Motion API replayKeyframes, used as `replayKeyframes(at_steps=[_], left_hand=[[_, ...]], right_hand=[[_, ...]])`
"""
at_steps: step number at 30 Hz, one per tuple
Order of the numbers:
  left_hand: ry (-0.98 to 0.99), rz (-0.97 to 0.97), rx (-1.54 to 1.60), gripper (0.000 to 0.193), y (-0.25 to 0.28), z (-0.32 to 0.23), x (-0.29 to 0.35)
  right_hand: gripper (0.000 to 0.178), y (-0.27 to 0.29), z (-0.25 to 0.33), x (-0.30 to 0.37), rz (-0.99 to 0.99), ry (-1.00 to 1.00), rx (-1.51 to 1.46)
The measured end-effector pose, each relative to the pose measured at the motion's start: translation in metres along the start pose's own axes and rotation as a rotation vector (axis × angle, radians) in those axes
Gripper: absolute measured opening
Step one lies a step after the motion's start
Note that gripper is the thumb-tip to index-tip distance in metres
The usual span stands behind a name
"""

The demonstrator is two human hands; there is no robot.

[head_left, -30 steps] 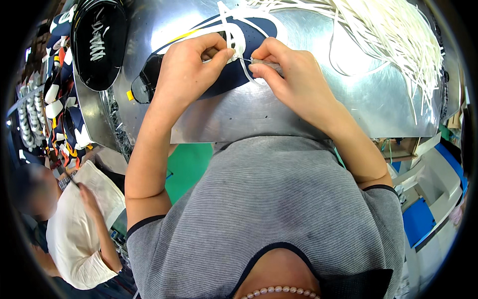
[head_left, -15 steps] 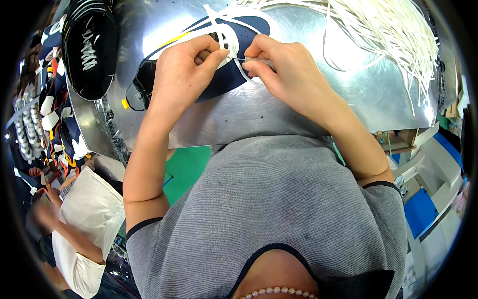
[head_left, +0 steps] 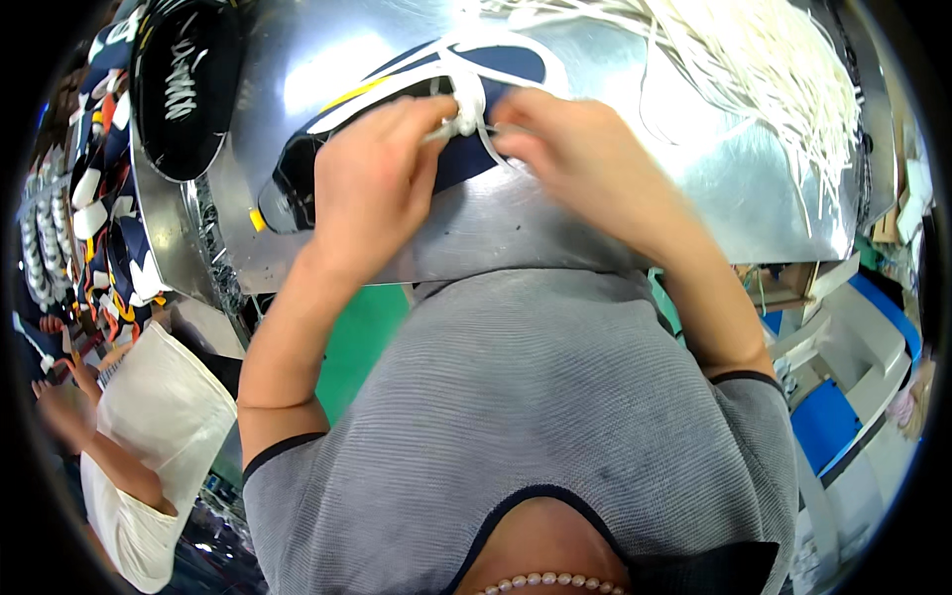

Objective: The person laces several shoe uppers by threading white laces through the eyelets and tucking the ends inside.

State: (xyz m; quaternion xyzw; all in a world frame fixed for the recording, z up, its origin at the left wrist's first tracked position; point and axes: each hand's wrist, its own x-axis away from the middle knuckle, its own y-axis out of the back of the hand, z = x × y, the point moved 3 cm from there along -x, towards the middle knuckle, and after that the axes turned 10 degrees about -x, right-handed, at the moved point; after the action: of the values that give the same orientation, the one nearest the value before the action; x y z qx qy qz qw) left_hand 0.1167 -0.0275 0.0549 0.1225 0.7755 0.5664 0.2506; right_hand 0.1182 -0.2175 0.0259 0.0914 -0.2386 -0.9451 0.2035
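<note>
A navy, black and white shoe upper (head_left: 466, 164) with a yellow edge lies on the metal table, its black end to the left. White shoelace (head_left: 466, 84) crosses its middle and bunches beside my fingers. Over the near side of the upper is my left hand (head_left: 382, 174), closed, with its fingertips pinching the white lace. My right hand (head_left: 585, 159) is just to the right of the bunched lace, fingers curled together and blurred by motion. Whatever sits inside its grip is hidden.
A large heap of white laces (head_left: 764, 79) covers the table's far right. At the far left stands a black shoe-shaped tray (head_left: 183, 99) with white marks. More shoe uppers (head_left: 129, 248) are piled beyond the table's left edge. A co-worker in white (head_left: 159, 416) is at lower left.
Earlier a thin metal tip showed between my hands, leading from my right fingers; now it is blurred out. My left hand has shifted slightly right and down, and the lace is bunched closer.
</note>
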Motion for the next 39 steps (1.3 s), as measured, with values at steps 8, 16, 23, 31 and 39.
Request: replayKeyframes(at_steps=[8, 16, 23, 31, 39], left_hand=[[0.016, -0.012, 0.004, 0.019, 0.014, 0.003, 0.021], [0.855, 0.831, 0.898, 0.026, 0.002, 0.036, -0.004], [0.699, 0.300, 0.707, 0.018, -0.019, 0.066, -0.011], [0.560, 0.359, 0.758, 0.016, -0.016, 0.048, -0.013], [0.245, -0.326, -0.319, 0.010, 0.069, 0.104, 0.025]], right_hand=[[0.046, 0.033, -0.027, -0.031, -0.207, -0.222, -0.408], [0.044, 0.011, -0.014, -0.032, -0.211, -0.266, -0.651], [0.035, 0.015, -0.017, -0.029, -0.253, -0.513, -0.697], [0.036, 0.017, -0.020, -0.026, -0.122, -0.508, -0.780], [0.035, 0.039, -0.028, -0.006, -0.237, -0.485, -0.889]])
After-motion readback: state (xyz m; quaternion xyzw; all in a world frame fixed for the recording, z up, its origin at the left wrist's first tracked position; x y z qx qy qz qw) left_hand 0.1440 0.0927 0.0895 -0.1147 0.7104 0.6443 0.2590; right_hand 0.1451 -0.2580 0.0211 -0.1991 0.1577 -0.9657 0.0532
